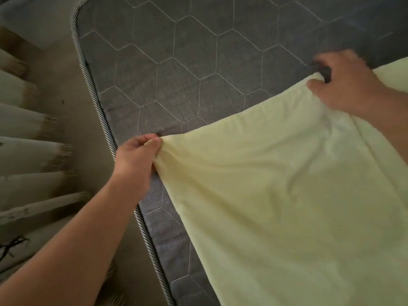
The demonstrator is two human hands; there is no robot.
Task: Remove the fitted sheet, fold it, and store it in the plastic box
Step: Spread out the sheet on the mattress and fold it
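A pale yellow fitted sheet lies pulled back over the lower right part of a grey quilted mattress. My left hand pinches the sheet's edge near the mattress's left side. My right hand grips the sheet's gathered edge farther up and to the right. The sheet's edge stretches taut between the two hands. The upper part of the mattress is bare, with a hexagon stitch pattern. No plastic box is in view.
A twisted cord piping runs along the mattress's left edge. Beyond it is a strip of beige floor. Pale curtain folds with fringed hems hang along the far left.
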